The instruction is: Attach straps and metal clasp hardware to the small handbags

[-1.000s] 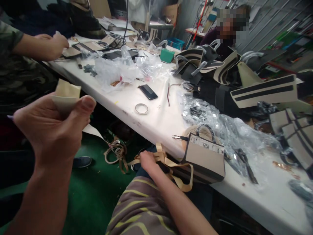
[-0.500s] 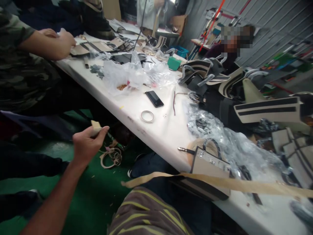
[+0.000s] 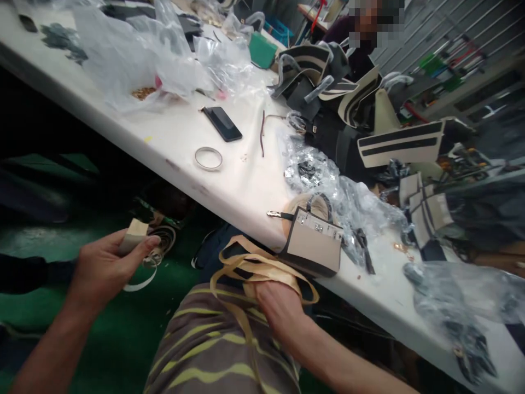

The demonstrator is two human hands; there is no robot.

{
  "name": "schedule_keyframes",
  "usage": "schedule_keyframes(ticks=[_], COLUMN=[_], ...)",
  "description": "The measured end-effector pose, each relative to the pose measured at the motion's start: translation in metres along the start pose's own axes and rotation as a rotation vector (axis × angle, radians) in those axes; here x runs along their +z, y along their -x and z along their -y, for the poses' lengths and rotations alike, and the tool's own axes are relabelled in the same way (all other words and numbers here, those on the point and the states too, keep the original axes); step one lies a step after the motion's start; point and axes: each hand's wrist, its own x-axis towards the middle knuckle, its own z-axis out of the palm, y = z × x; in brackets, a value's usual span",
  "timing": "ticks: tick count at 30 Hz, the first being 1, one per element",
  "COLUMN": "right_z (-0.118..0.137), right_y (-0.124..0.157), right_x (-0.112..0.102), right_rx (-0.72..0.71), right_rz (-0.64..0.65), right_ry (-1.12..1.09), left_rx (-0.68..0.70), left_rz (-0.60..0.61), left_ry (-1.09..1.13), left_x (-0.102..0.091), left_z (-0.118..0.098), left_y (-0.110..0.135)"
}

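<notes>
My left hand (image 3: 102,262) is closed, with the thumb pressed along a small cream-coloured block (image 3: 134,232); it is over the floor, left of my lap. Above my lap my right hand (image 3: 273,293) is among loose loops of tan tape (image 3: 262,260), which hang around it. Its fingertips are hidden, but the tape bunches at the fingers and one length trails down over my striped shirt (image 3: 213,339). Just beyond that hand a small beige and black handbag (image 3: 314,241) stands at the table's edge, with a dark strap end pointing left.
On the white table (image 3: 246,186) lie a phone (image 3: 222,123), a ring-shaped band (image 3: 208,158) and crumpled clear plastic (image 3: 348,191). Beige and black bag pieces (image 3: 402,143) pile up at the back right. A person (image 3: 348,33) is behind them. Coiled strips (image 3: 164,243) lie on the green floor.
My right hand has come into view with the tan tape, which was stretched across the front and is now in loops. My left hand has moved left and down. The view has shifted right.
</notes>
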Motion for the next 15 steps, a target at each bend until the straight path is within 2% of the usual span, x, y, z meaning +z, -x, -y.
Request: schedule_keyframes(ticks=[2,4,6,7,9,11,12,13,15], right_z=[-0.012,-0.011,0.003,0.014,0.038,0.06,0.067,0.07,0.062], right_y=[0.033,0.057,0.06,0.052,0.025,-0.003,-0.012,-0.015,-0.004], right_x=[-0.051,-0.102,-0.129,-0.129,-0.104,-0.06,-0.038,-0.019,0.008], right_rx=[-0.162,-0.328,-0.299,-0.242,-0.162,-0.043,-0.004,0.003,-0.022], right_rz=[0.041,0.072,-0.087,-0.185,-0.293,-0.348,-0.317,-0.29,-0.174], right_ry=[-0.044,-0.199,-0.472,-0.617,-0.886,-1.154,-1.149,-1.037,-0.641], left_rx=[-0.015,-0.016,-0.07,-0.106,-0.135,-0.098,-0.068,-0.044,-0.03], left_rz=[0.121,0.285,0.454,0.531,0.621,0.624,0.601,0.57,0.5], left_ry=[0.035,0.15,0.35,0.457,0.602,0.61,0.582,0.55,0.493], left_x=[0.022,0.047,0.065,0.068,0.061,0.041,0.028,0.014,-0.01], left_z=[0.011,0.006,-0.012,-0.023,-0.044,-0.055,-0.055,-0.051,-0.034], left_y=[0.007,0.018,0.032,0.039,0.053,0.063,0.066,0.069,0.073])
